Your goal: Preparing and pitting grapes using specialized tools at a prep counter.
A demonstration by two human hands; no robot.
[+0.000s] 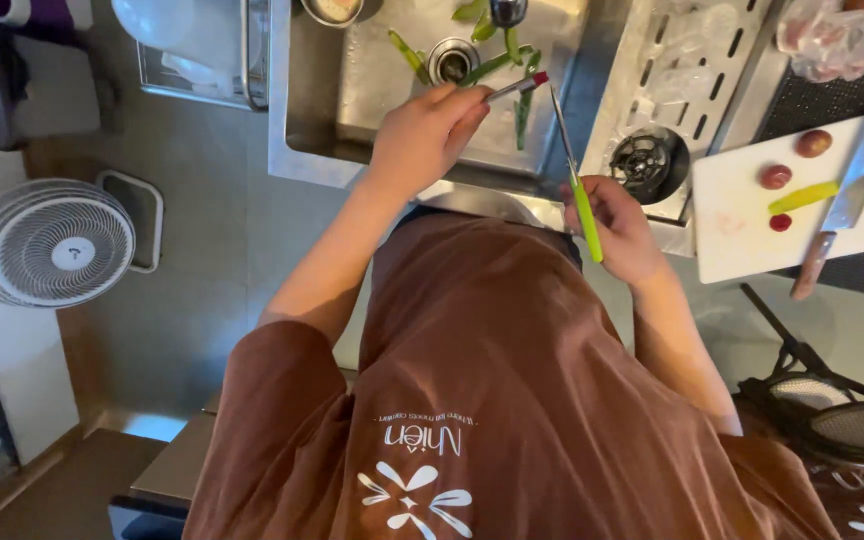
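Observation:
My left hand (422,130) is raised over the steel sink (307,120) and grips a slim silver tool with a red tip (517,87). My right hand (620,228) holds a long thin green stalk (588,222) by the sink's front edge. The stalk's pale upper end reaches up to the tool's red tip. Green strips (497,62) lie in the basin around the drain (451,60). My brown shirt fills the lower middle of the view.
A white cutting board (742,230) at the right carries small red fruits (775,177), a green piece (803,197) and a wooden-handled knife (842,205). A perforated steel draining tray (672,80) sits beside the sink. A white fan (52,243) stands on the floor at the left.

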